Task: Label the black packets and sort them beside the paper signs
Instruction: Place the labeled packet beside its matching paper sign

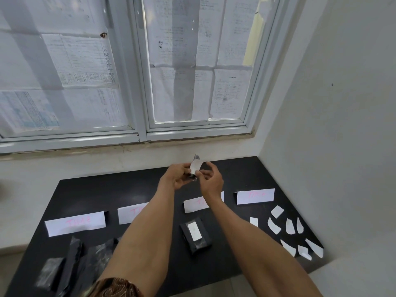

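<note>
Above the far part of the black table [235, 174], my left hand [177, 175] grips a small black packet [192, 176], mostly hidden by the fingers. My right hand [211, 179] pinches a white label [196, 167] that lies over the packet. A labelled black packet [195, 233] lies on the table below the third paper sign [192, 205]. Several unlabelled black packets [72, 260] are piled at the front left. Other folded paper signs with pink writing stand at the left [75, 224], the middle left [128, 214] and the right [255, 196].
Several loose white labels [289, 232] are scattered at the table's right side. A white wall [332, 125] closes the right, and a paper-covered window [171, 71] sits behind the table.
</note>
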A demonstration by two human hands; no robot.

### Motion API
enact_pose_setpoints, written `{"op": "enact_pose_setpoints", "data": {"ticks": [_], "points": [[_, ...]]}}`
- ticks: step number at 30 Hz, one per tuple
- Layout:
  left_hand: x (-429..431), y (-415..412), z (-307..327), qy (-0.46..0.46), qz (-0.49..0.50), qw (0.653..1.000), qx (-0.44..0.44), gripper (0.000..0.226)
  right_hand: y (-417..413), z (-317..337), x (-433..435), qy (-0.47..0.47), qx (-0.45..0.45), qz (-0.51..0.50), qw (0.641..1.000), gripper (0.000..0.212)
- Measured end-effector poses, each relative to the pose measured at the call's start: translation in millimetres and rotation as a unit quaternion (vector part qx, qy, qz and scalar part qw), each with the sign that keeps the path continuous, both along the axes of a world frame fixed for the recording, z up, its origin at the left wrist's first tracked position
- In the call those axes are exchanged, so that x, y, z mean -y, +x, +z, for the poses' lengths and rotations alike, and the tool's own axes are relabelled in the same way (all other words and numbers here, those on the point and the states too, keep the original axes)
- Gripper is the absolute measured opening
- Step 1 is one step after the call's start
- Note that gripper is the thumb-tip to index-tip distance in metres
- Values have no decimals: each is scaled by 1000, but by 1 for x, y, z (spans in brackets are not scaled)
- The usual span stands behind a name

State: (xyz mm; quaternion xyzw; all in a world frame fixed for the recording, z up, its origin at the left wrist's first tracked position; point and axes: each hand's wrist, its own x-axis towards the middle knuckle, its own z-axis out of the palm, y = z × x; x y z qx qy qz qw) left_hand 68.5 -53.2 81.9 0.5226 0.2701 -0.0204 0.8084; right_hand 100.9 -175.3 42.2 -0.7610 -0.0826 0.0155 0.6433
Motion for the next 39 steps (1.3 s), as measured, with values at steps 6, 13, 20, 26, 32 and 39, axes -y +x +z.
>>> {"op": "enact_pose_setpoints", "data": {"ticks": [6, 13, 20, 26, 32, 39], "points": [[-4, -9, 7, -9, -52, 998, 18, 47, 5, 3, -1, 24, -39, -24, 999, 34], [-5, -12, 7, -24, -72, 997, 5, 45, 7, 7, 0, 31, -61, -30, 997, 35], [1, -13, 9, -7, -48, 999, -13, 24, 3, 13, 4, 20, -54, -30, 998, 37], [6, -8, 7, -13, -15, 1000, -21, 28, 3, 16, 4, 31, -50, -36, 998, 42], [9, -6, 4, 2, -18, 1000, -13, 38, 1, 17, 6, 26, -25, -32, 999, 38], [15, -1, 0, -8, -4, 1000, -7, 47, 1, 16, 4, 14, -26, -29, 999, 30]]}}
